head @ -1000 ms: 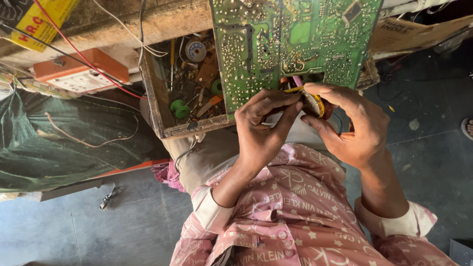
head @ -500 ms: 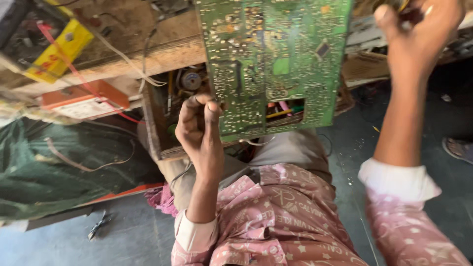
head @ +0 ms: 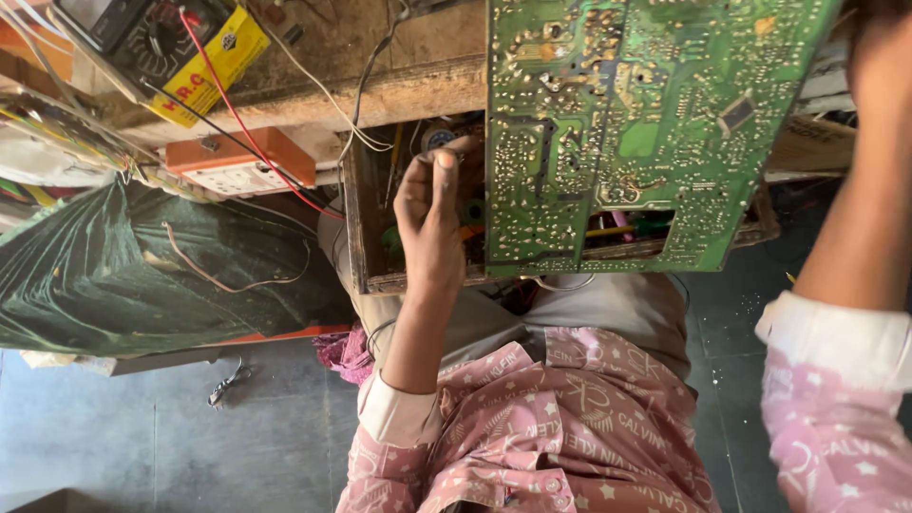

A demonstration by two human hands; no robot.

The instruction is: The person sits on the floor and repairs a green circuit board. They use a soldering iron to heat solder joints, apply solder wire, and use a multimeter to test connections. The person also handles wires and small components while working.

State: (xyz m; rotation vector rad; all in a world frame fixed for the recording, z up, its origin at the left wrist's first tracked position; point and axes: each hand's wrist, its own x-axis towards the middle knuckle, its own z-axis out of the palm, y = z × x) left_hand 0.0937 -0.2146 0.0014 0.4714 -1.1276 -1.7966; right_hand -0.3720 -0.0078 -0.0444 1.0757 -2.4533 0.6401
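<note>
Big green circuit board (head: 627,133), solder side up, sits far-center over an open wooden drawer (head: 366,237) full of small parts. Left hand (head: 429,223) is raised at the board's left edge, fingers pinched narrow, thumb to forefinger; may hold a tiny bit, too small to tell. It's just beside the board, can't tell if touching. Right hand (head: 879,57) is up at far right, mostly out of frame, so can't tell its grip; forearm and pink sleeve (head: 836,380) hang down near right.

Handling, as a guess: board looks stiff, light, flat, w/ sharp solder points on the visible face. Prob. fragile: flexing could crack traces, and parts on the hidden side could snag. Best taken by the bare edges, 2 hands, 1 per side, not by the cut-out (head: 627,223) near its lower edge.

Far left: yellow meter (head: 176,47) w/ red lead, orange switch box (head: 237,161), green tarp (head: 114,275) below.
</note>
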